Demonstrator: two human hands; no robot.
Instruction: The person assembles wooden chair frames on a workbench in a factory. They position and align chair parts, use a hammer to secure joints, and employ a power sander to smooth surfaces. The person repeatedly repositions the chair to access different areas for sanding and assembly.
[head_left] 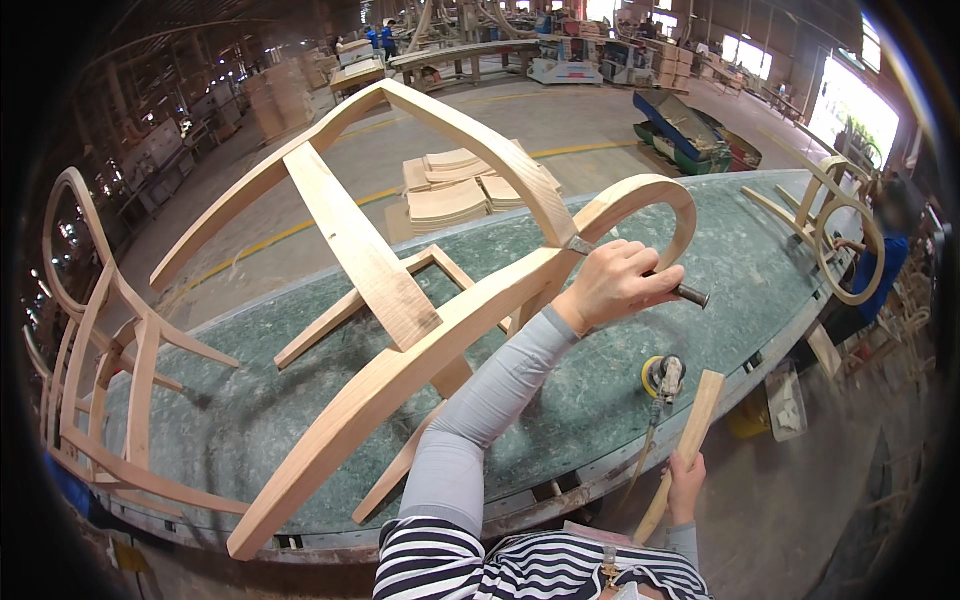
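Gripping: left hand (612, 283) fisted round file (688, 294), frame (420, 330) at nine o'clock.
Right hand (686, 484): fingers closed on stick (690, 440).

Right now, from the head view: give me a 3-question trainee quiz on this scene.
1. True or false: the left hand grips a tool at the chair frame.
2. What does the right hand hold? A) wooden stick B) hammer C) nothing
3. Fill in: the sander lies on the ____ table.
Key: 1 true; 2 A; 3 green.
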